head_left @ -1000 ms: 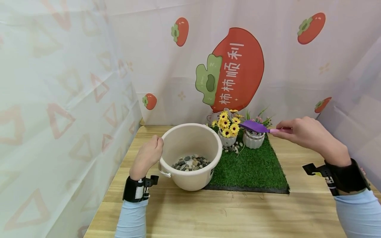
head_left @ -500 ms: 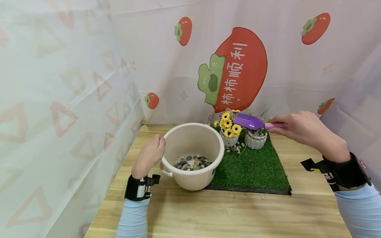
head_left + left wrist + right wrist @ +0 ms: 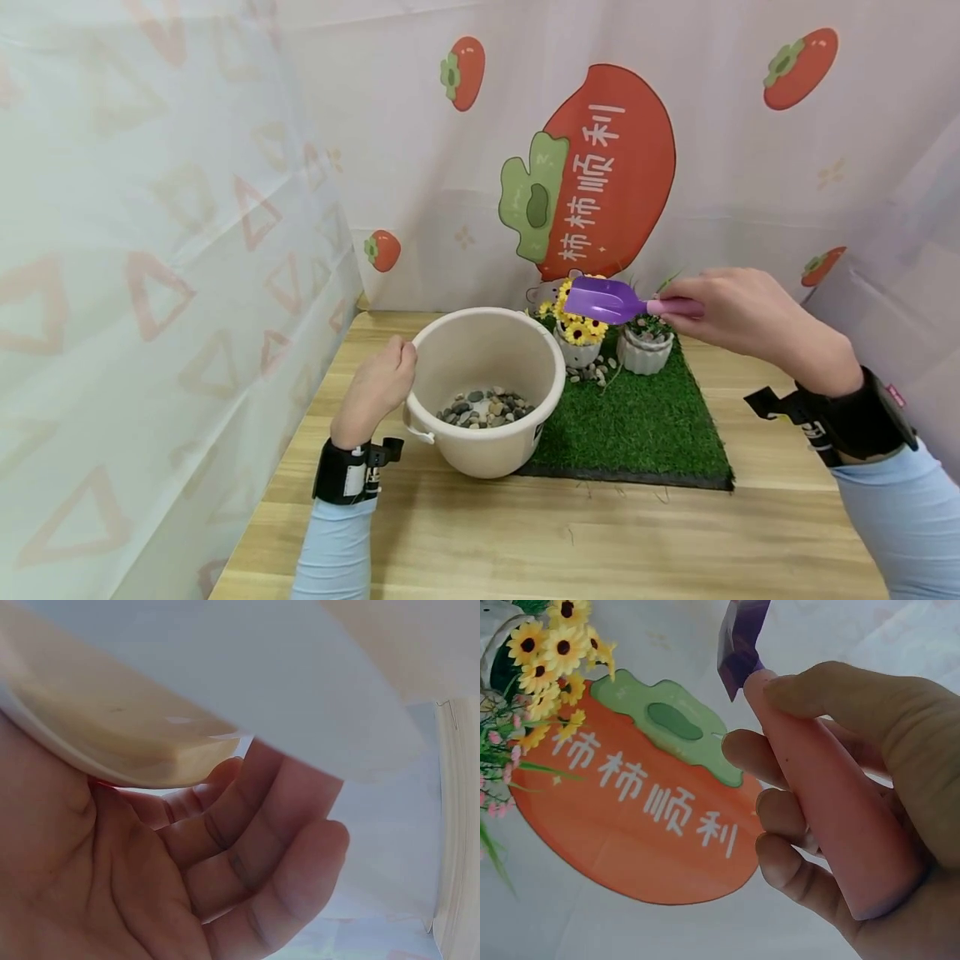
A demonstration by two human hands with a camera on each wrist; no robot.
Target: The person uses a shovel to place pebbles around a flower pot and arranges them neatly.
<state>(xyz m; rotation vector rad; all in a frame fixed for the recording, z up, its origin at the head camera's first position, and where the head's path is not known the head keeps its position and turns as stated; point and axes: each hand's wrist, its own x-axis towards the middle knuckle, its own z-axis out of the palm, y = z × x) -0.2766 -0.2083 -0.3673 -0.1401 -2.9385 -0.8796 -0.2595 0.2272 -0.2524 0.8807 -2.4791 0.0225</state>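
My left hand (image 3: pixel 377 387) grips the left rim of a cream plastic bucket (image 3: pixel 465 454); in the left wrist view its fingers (image 3: pixel 255 862) curl round that rim. Mixed grey and tan pebbles (image 3: pixel 487 408) lie on the bucket's bottom. My right hand (image 3: pixel 750 321) holds a small garden trowel (image 3: pixel 603 300) by its pink handle (image 3: pixel 832 802). The trowel's purple blade points left, with no pebbles showing on it, and overlaps the yellow flowers (image 3: pixel 577 333) in the head view. Thumb and fingers wrap the handle in the right wrist view.
A white pot (image 3: pixel 577 356) of yellow flowers and a second white pot (image 3: pixel 645 357) with pink flowers stand at the back of a green turf mat (image 3: pixel 637 433). Several loose pebbles (image 3: pixel 588 371) lie between them. A printed cloth (image 3: pixel 420 167) hangs behind the wooden table (image 3: pixel 525 542).
The right hand has lifted the trowel slightly and moved it left, turning the blade so its face shows. The left hand keeps its grip on the bucket.
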